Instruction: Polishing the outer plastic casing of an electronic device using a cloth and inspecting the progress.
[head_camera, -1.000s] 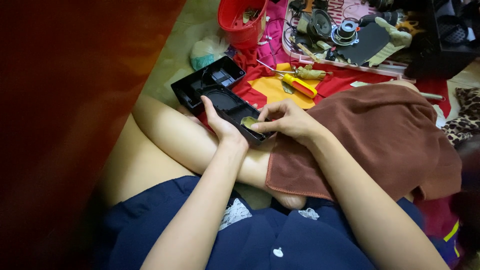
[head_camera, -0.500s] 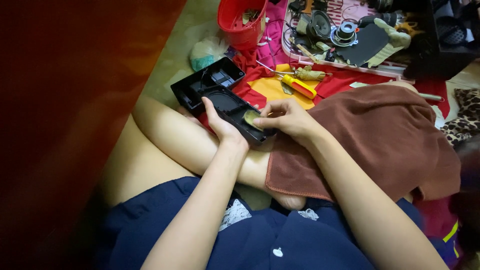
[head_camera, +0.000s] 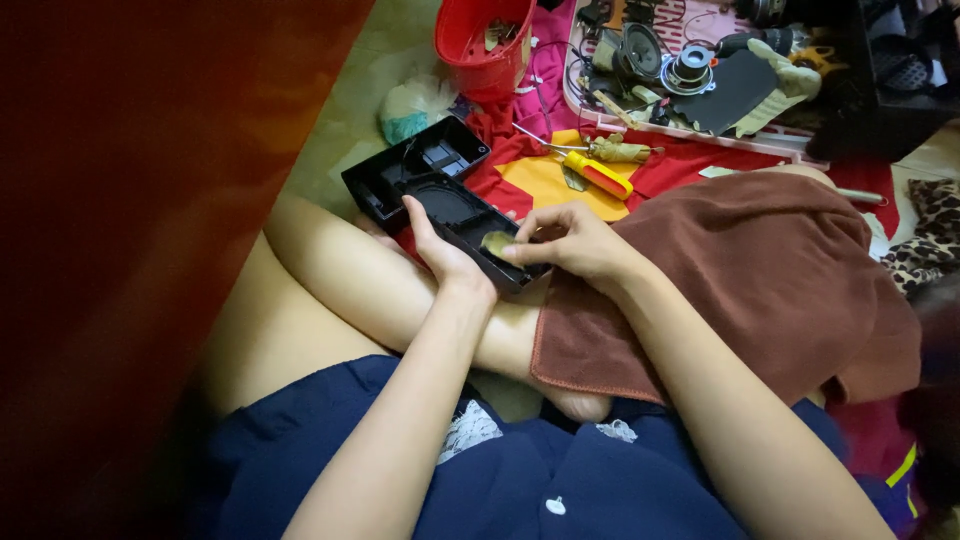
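Observation:
A black plastic casing (head_camera: 425, 175), open side up, rests on my crossed legs. My left hand (head_camera: 440, 255) grips its near edge from below. My right hand (head_camera: 565, 240) pinches a small yellowish-green piece (head_camera: 497, 241) against the casing's near corner. A brown towel (head_camera: 740, 270) lies over my right knee beside that hand.
A yellow-and-red screwdriver (head_camera: 597, 173) lies on red and yellow cloth (head_camera: 535, 180) beyond the casing. A red bucket (head_camera: 485, 40) stands further back. A tray (head_camera: 700, 70) holds speakers and several loose parts. A crumpled plastic bag (head_camera: 415, 105) sits left of the bucket.

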